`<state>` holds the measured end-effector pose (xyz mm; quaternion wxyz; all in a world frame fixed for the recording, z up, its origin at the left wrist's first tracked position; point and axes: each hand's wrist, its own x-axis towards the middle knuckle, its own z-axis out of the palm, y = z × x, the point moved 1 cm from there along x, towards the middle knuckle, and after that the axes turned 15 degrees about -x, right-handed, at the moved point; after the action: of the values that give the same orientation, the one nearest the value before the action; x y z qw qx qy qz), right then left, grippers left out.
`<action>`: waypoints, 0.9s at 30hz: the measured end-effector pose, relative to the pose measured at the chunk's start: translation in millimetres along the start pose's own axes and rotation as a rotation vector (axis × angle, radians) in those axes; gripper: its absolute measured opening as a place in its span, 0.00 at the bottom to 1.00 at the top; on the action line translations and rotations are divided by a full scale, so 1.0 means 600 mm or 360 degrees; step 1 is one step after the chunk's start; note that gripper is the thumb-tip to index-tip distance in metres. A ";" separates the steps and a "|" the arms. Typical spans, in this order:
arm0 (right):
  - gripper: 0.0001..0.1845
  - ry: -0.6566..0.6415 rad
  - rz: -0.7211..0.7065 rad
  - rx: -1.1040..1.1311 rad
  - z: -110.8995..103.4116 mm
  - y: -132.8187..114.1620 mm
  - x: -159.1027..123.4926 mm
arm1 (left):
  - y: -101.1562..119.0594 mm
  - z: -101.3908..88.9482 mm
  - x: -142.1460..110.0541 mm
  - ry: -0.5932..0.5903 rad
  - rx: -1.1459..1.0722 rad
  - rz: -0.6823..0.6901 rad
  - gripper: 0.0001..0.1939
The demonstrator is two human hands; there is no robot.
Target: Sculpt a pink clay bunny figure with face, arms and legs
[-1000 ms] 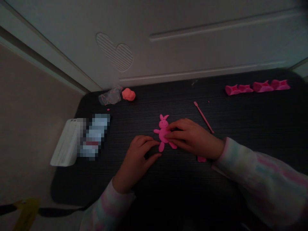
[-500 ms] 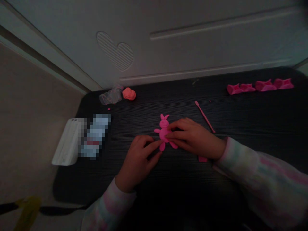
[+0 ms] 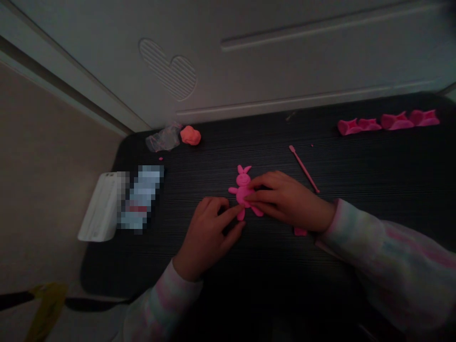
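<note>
A pink clay rabbit (image 3: pixel 243 194) lies flat on the dark tabletop, with two ears, a round head, a round belly, an arm at its left and two legs. From the right, my right hand (image 3: pixel 281 197) bends its fingers over the rabbit's side, hiding the other arm. My left hand (image 3: pixel 210 232) reaches in from the lower left. Its index fingertip touches the lower belly by a leg, while the thumb stays apart below. Partly behind my right wrist is a small pink piece (image 3: pixel 299 232).
A pink modelling tool (image 3: pixel 304 168) lies beyond my right hand. Pink moulded cups (image 3: pixel 390 122) stand in a row at the back right. Orange clay (image 3: pixel 191 136) sits beside a clear wrapper (image 3: pixel 164 138). At left are a white packet (image 3: pixel 101 206) and a pixelated item (image 3: pixel 142 198).
The left index fingertip has shifted slightly right onto the rabbit's lower belly, and the left thumb has moved away from the leg. The view has tilted a little.
</note>
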<state>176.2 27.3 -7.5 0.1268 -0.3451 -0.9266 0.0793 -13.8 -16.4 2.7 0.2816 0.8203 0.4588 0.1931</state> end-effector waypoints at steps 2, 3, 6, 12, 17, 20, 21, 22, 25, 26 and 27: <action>0.12 0.0000 -0.0001 0.0000 0.000 0.000 0.000 | -0.001 0.001 -0.002 0.0077 0.0002 0.0058 0.13; 0.12 0.0004 0.0000 -0.0001 0.001 0.001 0.000 | -0.001 0.002 -0.004 0.0114 0.0002 0.0089 0.12; 0.12 0.0023 -0.0013 -0.0012 0.004 0.003 -0.002 | -0.004 0.006 -0.006 0.0140 -0.0004 0.0172 0.10; 0.11 0.0049 -0.0007 0.0020 0.003 0.002 -0.002 | -0.003 0.011 -0.003 0.0106 -0.0088 0.0166 0.08; 0.15 0.0146 0.0396 -0.0073 -0.006 -0.003 0.003 | 0.006 0.011 0.000 0.0223 -0.0063 -0.0008 0.11; 0.19 0.0072 0.0530 -0.0234 -0.004 -0.008 0.008 | 0.008 0.015 0.002 0.0264 0.0029 -0.0091 0.12; 0.19 0.0053 0.0530 -0.0275 -0.003 -0.011 0.009 | 0.008 0.016 0.002 0.0279 0.0043 -0.0094 0.10; 0.19 0.0042 0.0518 -0.0299 -0.002 -0.014 0.010 | 0.007 0.018 0.002 0.0285 0.0042 -0.0090 0.09; 0.17 0.0039 0.0497 -0.0219 0.000 -0.022 0.011 | 0.006 0.020 0.002 0.0274 -0.0064 -0.0076 0.07; 0.16 0.0042 0.0514 -0.0150 -0.001 -0.024 0.012 | 0.007 0.019 0.002 0.0262 -0.0117 -0.0087 0.06; 0.15 0.0046 0.0551 -0.0061 -0.002 -0.025 0.012 | 0.007 0.019 0.001 0.0253 -0.0175 -0.0108 0.05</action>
<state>162.1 20.6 -1.7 0.1180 -0.5031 -0.8526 0.0773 -3.9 -20.8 -3.1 0.2952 0.7698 0.4959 0.2728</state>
